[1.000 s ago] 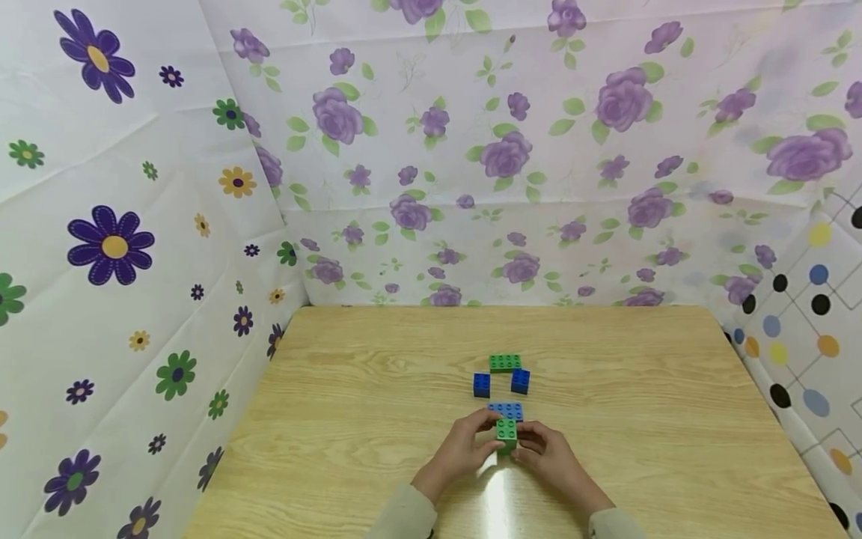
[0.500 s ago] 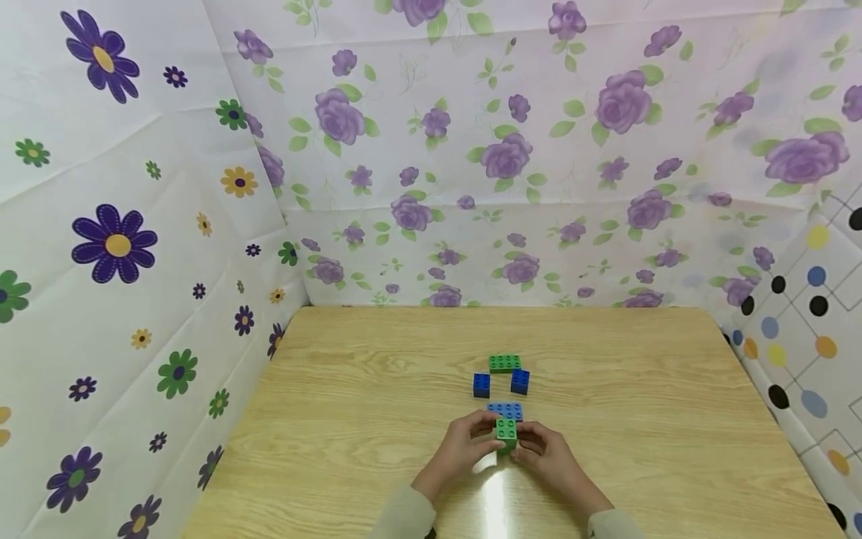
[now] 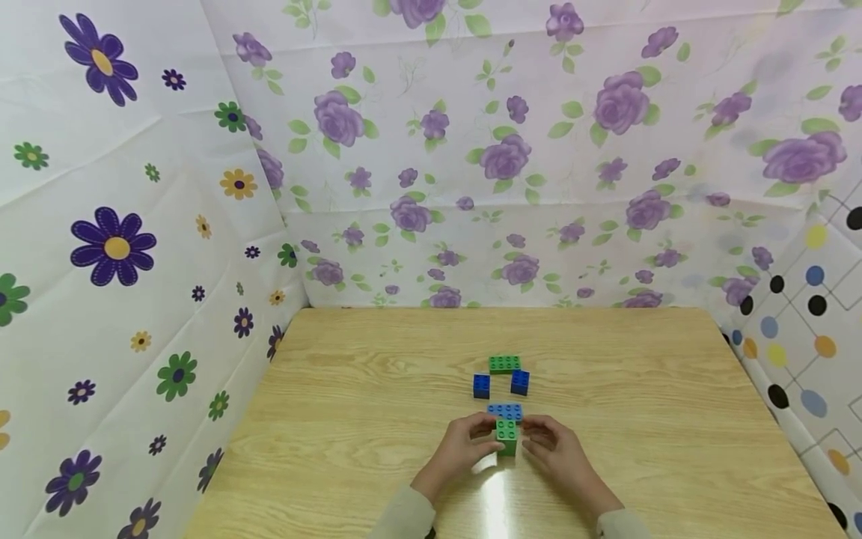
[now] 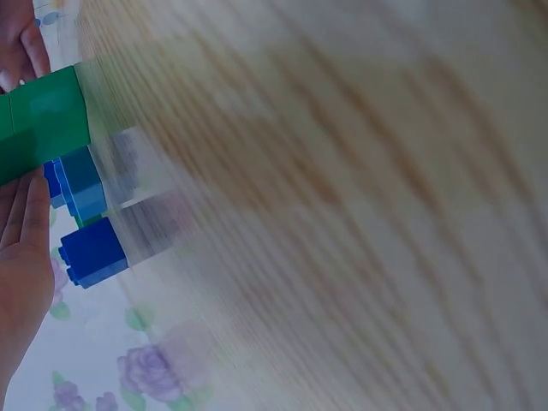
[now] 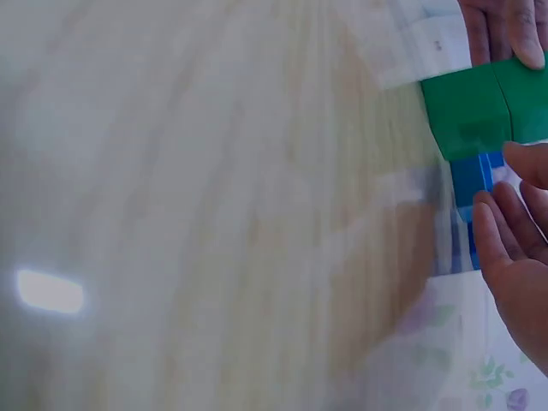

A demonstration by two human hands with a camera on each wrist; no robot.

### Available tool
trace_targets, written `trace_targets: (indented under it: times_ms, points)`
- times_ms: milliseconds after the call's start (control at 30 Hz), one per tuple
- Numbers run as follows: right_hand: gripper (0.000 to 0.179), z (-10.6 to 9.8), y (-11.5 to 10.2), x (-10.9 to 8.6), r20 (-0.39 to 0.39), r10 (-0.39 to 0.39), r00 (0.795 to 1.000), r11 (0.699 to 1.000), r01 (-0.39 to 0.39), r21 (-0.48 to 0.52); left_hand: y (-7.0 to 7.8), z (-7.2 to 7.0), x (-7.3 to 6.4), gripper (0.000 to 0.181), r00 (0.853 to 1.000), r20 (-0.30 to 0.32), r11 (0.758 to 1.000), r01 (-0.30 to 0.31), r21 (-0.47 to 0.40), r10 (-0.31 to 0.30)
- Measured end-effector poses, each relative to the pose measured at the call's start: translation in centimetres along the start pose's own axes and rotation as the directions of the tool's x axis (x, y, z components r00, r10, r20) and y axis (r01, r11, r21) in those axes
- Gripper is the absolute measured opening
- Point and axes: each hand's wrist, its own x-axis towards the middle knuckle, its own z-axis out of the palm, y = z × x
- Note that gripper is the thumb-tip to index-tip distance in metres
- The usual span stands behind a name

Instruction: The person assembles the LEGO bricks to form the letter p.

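Two green 2x2 toy bricks [image 3: 506, 446], one stacked on the other, stand upright at the front of the table; their seam shows in the right wrist view. My left hand [image 3: 456, 453] holds this stack from the left, thumb near its front and index finger near its back corner. To the right of the stack, my right hand [image 3: 563, 458] is apart from it, with a small gap and loosely bent fingers. Just behind the stack lies a light blue 2x4 brick [image 3: 505, 410], partly hidden by it.
Farther back stand two dark blue 2x2 bricks [image 3: 481, 386], left and right, with a green 2x4 brick [image 3: 505, 364] behind them. The wooden table [image 3: 377, 374] ends at a flowered cloth [image 3: 471, 247] at the back.
My right hand has let go of the green stack and moved slightly to the right. The left hand and the bricks look unmoved.
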Motion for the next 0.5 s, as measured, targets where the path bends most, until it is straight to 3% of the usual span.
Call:
trace_targets:
  times_ms: [200,500]
  points:
    - [0.039,-0.9,-0.1,0.9,-0.059,-0.017,0.998,1.0,0.016,-0.023,-0.1,0.0,0.0,0.032,1.0,-0.001,1.0,-0.012,0.006,0.012]
    - [0.042,-0.7,-0.1,2.7,0.011,-0.16,0.987,0.985,0.16,-0.062,-0.1,0.0,-0.2,0.032,1.0,-0.005,1.0,-0.028,-0.006,0.028]
